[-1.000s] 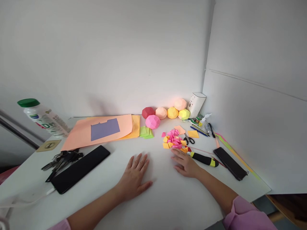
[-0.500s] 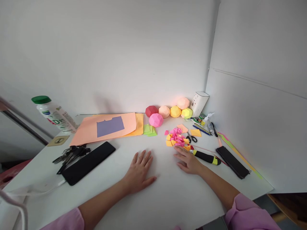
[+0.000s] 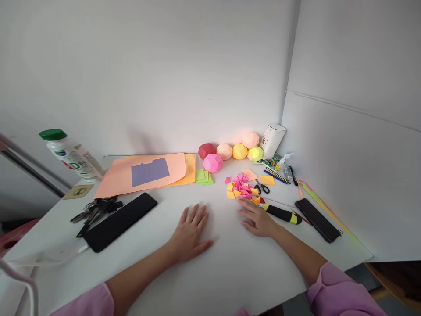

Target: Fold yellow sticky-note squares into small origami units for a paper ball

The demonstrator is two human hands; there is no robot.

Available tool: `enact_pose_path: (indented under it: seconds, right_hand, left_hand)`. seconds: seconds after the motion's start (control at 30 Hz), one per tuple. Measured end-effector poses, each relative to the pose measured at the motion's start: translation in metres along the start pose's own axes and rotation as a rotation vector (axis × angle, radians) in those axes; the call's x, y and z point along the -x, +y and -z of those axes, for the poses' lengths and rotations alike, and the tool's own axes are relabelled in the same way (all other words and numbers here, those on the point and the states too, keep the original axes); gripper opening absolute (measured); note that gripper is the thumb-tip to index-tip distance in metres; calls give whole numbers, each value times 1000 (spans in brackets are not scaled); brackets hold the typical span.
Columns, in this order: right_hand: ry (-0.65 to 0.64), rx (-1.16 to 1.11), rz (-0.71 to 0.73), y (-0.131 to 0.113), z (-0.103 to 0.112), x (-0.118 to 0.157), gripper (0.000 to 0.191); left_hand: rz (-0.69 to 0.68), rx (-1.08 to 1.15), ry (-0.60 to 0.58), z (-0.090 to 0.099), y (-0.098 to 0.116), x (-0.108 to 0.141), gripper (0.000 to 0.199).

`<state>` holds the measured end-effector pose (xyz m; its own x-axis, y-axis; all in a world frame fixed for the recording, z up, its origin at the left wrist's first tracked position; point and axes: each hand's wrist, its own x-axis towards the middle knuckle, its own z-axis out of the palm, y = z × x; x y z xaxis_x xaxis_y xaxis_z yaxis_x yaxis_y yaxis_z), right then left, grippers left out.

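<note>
My left hand (image 3: 190,235) lies flat on the white table (image 3: 210,281), fingers apart, holding nothing. My right hand (image 3: 259,218) rests on the table too, fingers stretched out toward a pile of pink and orange folded paper pieces (image 3: 242,186); whether its fingertips touch the lowest pieces I cannot tell. Just right of that hand lies a cutter with a black and yellow handle (image 3: 283,213). Small black-handled scissors (image 3: 262,188) sit beside the pile. Behind stand several faceted paper balls, among them a pink one (image 3: 213,163) and a red one (image 3: 207,151).
At left are a black phone (image 3: 121,221) on a white cable, keys (image 3: 95,211) and a green-capped bottle (image 3: 74,156). Large orange paper sheets (image 3: 112,180) lie at the back, with green paper squares (image 3: 204,177) alongside. A black case (image 3: 318,220) lies at right, near the wall.
The view has shifted very slightly, so everything sits a little higher and further left. Both hands stay where they were on the table.
</note>
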<state>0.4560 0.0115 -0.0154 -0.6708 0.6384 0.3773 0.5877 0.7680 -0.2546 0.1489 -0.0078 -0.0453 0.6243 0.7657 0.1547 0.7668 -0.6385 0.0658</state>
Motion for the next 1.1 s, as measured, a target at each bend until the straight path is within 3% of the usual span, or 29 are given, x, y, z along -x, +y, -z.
enact_pose_path:
  seconds: [0.53,1.1]
  right_hand:
    - [10,-6,6,0,0,0,33]
    - [-18,-14,-11,1,0,0,32]
  left_hand:
    - [-8,-3,31,-4,-1,1,79]
    - [5,-5,-11,0,0,0,80]
